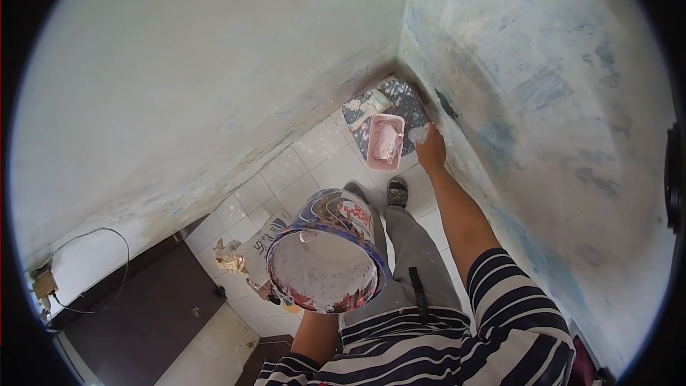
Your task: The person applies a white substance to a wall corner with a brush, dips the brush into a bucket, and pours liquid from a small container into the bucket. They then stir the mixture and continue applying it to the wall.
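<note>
A paint bucket point(325, 271) with a smeared blue rim tilts its mouth towards me. Whitish residue coats its inside, with reddish smears near the lower rim. My left forearm reaches up behind the bucket and holds it; the fingers of that hand are hidden. Farther off, my right hand point(432, 149) is closed on a small translucent plastic piece point(419, 134), whose exact kind I cannot make out. Just left of that hand, a pink tray point(371, 144) holds pinkish-white paste. Under the tray is a dark, paint-speckled board or stool top point(409, 106).
Behind the tray lies a paint-crusted tool point(375, 103). Patchy walls point(543, 93) meet at the corner. A printed sack point(263, 246) stands on the tiled floor point(275, 175) beside the bucket. At lower left are a dark door point(143, 314) and a looped cable point(128, 257).
</note>
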